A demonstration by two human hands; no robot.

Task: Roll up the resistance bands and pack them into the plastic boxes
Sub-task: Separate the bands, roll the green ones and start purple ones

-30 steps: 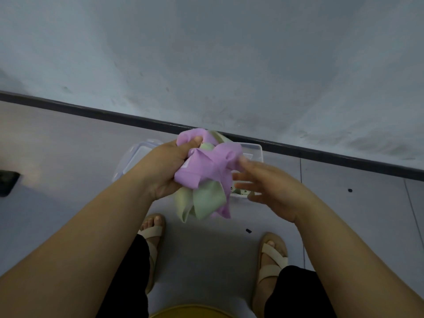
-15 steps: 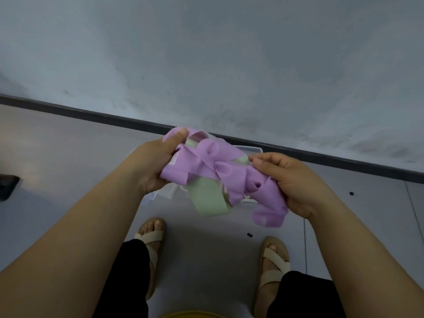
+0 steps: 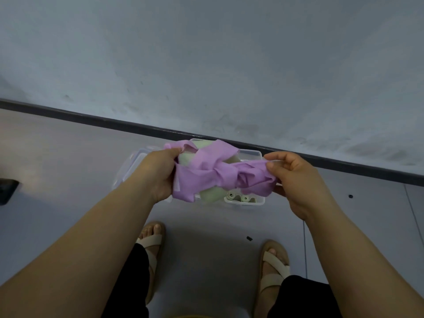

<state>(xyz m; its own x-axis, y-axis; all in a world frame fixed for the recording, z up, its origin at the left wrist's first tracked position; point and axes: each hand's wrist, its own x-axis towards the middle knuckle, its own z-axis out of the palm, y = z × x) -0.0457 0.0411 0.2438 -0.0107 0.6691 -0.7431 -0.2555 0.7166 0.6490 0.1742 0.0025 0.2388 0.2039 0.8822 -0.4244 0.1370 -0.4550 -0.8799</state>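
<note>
The left hand (image 3: 158, 173) grips one end of a soft, crumpled purple band (image 3: 206, 177) tangled with a pale green band (image 3: 212, 195); the right hand (image 3: 296, 180) pinches the other end; both bands hang over a clear plastic box (image 3: 250, 154) on the grey floor (image 3: 68, 157), hiding most of it; small rolls (image 3: 238, 198) lie inside.

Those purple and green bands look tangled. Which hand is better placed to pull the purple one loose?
Right, probably. The right hand pinches one end of the purple band, while the left hand holds the bunch wrapped around the green band.
</note>
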